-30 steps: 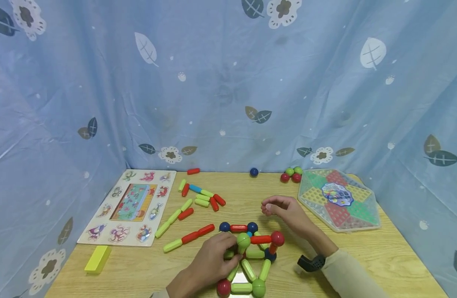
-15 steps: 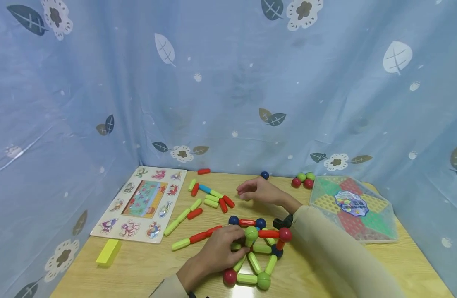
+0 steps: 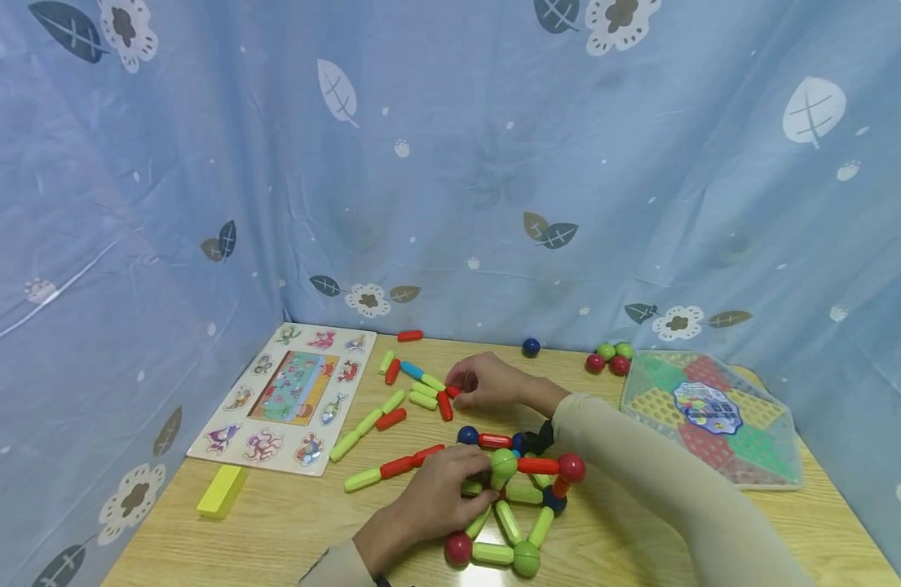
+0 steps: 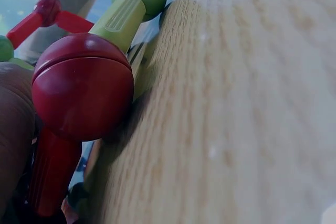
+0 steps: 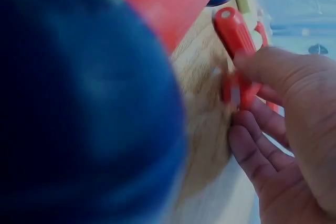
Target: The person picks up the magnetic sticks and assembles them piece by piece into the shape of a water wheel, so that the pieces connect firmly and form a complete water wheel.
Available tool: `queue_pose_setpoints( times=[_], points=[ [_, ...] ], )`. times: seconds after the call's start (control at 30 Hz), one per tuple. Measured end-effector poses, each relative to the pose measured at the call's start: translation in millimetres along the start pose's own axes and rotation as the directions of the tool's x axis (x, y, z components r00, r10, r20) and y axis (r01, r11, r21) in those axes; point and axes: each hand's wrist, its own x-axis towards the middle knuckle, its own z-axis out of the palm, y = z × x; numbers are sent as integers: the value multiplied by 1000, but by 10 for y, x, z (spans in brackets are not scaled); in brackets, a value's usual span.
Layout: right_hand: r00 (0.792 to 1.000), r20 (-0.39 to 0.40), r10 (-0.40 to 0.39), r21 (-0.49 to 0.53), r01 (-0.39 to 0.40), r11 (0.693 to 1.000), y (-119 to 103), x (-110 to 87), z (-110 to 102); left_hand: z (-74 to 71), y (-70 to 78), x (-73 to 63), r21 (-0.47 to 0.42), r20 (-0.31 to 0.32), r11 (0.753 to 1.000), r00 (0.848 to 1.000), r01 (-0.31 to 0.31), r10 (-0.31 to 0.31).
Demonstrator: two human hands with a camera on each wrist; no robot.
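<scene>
My left hand [image 3: 444, 492] holds a frame of magnetic rods and balls, its fingers around the upright rod under the green ball [image 3: 504, 462]. The frame has yellow-green rods [image 3: 492, 554], red rods [image 3: 538, 465] and red, blue and green balls. In the left wrist view a red ball [image 4: 84, 87] of the frame looms beside that hand. Farther back, my right hand [image 3: 490, 381] pinches a red magnetic rod [image 5: 239, 90] between thumb and fingertips, at the end of a row of loose rods. Another red rod [image 5: 233, 30] lies right by the thumb. A large blue ball [image 5: 89, 98] fills the near side.
Loose rods [image 3: 369, 422] lie left of the frame. Behind stand a blue ball [image 3: 531, 347] and a cluster of red and green balls [image 3: 620, 365]. A picture board [image 3: 325, 456] and yellow block [image 3: 223, 492] are left; a Chinese checkers board [image 3: 714, 408] is right.
My right hand has reached left and forward from beside the frame to the loose rods, and its fingers have closed on a red one. The left hand stays on the frame; the head view has shifted.
</scene>
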Motion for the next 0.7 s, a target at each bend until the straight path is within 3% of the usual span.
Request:
queue_pose_setpoints(
  times=[0.17, 0.27, 0.37, 0.43, 0.57, 0.7],
  points=[
    [1000, -3, -14, -143, 13, 990, 0, -105, -41, 15, 24, 19, 0, 1, 1000, 1000, -3, 3],
    [1000, -17, 22, -123, -24, 992, 22, -246, -104, 27, 33, 24, 3, 7, 1000, 1000, 1, -1],
    [994, -73, 82, 20, -81, 997, 24, -452, -176, 38, 39, 31, 3, 18, 1000, 1000, 9, -9],
    [983, -132, 125, 156, -104, 982, 16, -616, -209, 40, 41, 39, -2, 27, 1000, 1000, 14, -13],
    [941, -245, 235, 432, -111, 895, -56, -1000, -204, 29, 40, 71, -9, 50, 1000, 999, 21, -21],
    [884, -343, 319, 577, -69, 813, -122, -1364, -75, 10, 19, 115, -12, 67, 1000, 997, 25, -24]
  ],
)
